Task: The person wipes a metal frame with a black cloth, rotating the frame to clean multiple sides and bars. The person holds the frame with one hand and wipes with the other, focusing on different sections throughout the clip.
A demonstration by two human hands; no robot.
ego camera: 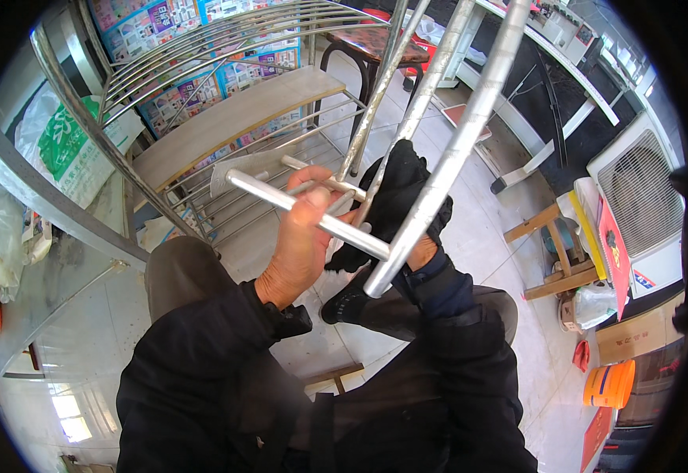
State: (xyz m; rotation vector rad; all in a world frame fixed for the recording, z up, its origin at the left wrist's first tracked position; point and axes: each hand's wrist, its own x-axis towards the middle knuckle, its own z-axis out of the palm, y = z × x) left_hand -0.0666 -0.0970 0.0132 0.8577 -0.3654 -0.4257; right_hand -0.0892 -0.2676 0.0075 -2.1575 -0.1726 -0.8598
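My left hand (298, 236) closes around a short metal crossbar (273, 195) of a metal tube frame, its thumb on top. This crossbar meets the lower end of a long, shiny tube (456, 154) that runs up and to the right. Thinner, worn metal tubes (379, 106) stand beside it. My right hand (424, 251) is behind the thick tube, mostly hidden by a bunched black cloth (406, 183); its grip cannot be made out. A curved, pale strip (249, 167) lies behind the crossbar's left end.
A metal rack (202, 65) with a board shelf (243, 112) stands ahead. Plastic bags (72, 142) lie left. To the right are a wooden stool (562, 254), an outdoor fan unit (639, 189), a cardboard box (639, 337) and an orange bucket (610, 384). A brown-topped stool (379, 47) stands beyond the tubes.
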